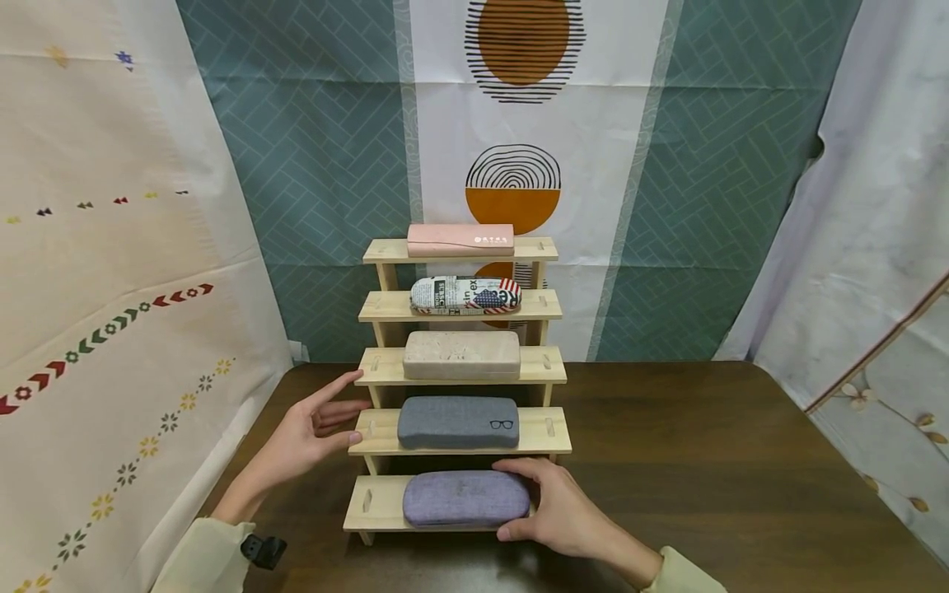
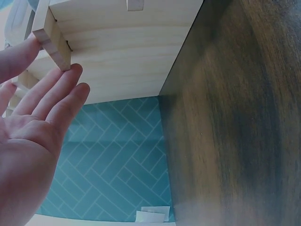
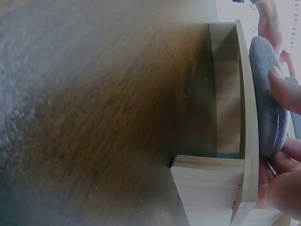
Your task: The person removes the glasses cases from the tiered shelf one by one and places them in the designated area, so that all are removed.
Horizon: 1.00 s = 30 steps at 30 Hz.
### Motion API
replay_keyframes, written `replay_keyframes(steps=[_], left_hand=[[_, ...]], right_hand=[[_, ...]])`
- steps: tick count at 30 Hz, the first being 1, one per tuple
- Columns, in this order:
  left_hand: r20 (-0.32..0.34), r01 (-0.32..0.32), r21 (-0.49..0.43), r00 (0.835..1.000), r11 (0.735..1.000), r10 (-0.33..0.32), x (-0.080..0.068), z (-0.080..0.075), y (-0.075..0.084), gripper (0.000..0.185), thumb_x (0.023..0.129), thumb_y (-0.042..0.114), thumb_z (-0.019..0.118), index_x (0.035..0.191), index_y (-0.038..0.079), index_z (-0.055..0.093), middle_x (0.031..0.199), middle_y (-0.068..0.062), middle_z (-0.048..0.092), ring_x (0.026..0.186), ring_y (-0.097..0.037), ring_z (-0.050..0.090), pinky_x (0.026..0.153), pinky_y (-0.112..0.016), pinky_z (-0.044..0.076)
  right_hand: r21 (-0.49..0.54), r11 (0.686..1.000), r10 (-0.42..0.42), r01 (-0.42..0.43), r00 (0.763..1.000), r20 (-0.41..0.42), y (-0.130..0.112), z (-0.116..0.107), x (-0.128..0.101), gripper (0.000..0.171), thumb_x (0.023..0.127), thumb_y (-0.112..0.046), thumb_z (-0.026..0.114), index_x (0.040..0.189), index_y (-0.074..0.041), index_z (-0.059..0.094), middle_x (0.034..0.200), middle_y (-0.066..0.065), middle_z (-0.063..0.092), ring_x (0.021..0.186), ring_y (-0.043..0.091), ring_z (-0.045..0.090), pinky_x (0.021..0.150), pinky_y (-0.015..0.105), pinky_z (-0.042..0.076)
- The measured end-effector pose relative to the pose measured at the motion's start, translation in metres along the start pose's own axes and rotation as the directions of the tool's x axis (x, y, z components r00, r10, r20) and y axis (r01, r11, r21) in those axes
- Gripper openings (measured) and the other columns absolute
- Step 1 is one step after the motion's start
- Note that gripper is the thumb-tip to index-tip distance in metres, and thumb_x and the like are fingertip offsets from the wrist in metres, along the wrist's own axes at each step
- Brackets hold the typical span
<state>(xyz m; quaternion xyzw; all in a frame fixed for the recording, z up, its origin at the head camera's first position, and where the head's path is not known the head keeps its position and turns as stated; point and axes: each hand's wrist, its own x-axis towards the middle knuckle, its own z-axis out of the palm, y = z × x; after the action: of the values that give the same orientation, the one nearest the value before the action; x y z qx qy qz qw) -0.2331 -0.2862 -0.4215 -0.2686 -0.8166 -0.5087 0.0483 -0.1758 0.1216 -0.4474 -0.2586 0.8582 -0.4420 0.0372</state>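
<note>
The left hand (image 1: 307,432), fingers straight and apart, touches the left edge of the wooden rack (image 1: 374,441) on the tabletop (image 1: 704,461). The rack has five steps, one case on each. The right hand (image 1: 556,511) is curled around the right end of the purple case (image 1: 465,498) on the bottom step; it looks light, stiff-shelled and fabric-covered, best gripped by its ends.

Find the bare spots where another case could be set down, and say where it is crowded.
Bare: the table right of the rack, up to the curtain. Crowded: every step holds a case; the right hand grips the purple case, and the left hand touches the rack's left edge.
</note>
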Motion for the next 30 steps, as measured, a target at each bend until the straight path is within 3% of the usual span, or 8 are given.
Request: replay_keyframes(steps=[14,21,30], left_hand=[[-0.004,-0.022,0.01,1.0,1.0,0.022,0.001,0.001,0.0,0.088,0.091,-0.001,0.081,0.166,0.013,0.036,0.137,-0.023,0.066,0.123,-0.026,0.068,0.093,-0.031,0.057],[-0.005,-0.015,0.011,1.0,1.0,0.015,0.001,0.002,0.001,0.089,0.091,0.0,0.082,0.166,0.014,0.036,0.139,-0.022,0.065,0.123,-0.023,0.067,0.094,-0.03,0.057],[-0.003,-0.007,0.006,1.0,1.0,0.007,-0.001,0.001,-0.001,0.09,0.091,0.0,0.082,0.167,0.018,0.036,0.139,-0.019,0.066,0.124,-0.025,0.067,0.094,-0.032,0.057]], right_hand=[[0.075,0.995,-0.068,0.07,0.997,-0.033,0.0,0.002,-0.005,0.059,0.077,-0.025,0.097,0.13,-0.015,0.072,0.121,-0.01,0.068,0.105,0.013,0.061,0.092,0.03,0.048],[0.165,0.984,-0.066,0.071,0.997,-0.033,-0.002,-0.001,-0.01,0.056,0.078,-0.02,0.096,0.129,-0.018,0.071,0.118,-0.005,0.066,0.102,0.014,0.061,0.09,0.028,0.049],[0.269,0.958,-0.093,0.094,0.996,-0.016,0.002,-0.012,-0.017,0.055,0.082,-0.018,0.093,0.132,-0.013,0.07,0.121,0.004,0.066,0.102,0.018,0.063,0.091,0.031,0.051]])
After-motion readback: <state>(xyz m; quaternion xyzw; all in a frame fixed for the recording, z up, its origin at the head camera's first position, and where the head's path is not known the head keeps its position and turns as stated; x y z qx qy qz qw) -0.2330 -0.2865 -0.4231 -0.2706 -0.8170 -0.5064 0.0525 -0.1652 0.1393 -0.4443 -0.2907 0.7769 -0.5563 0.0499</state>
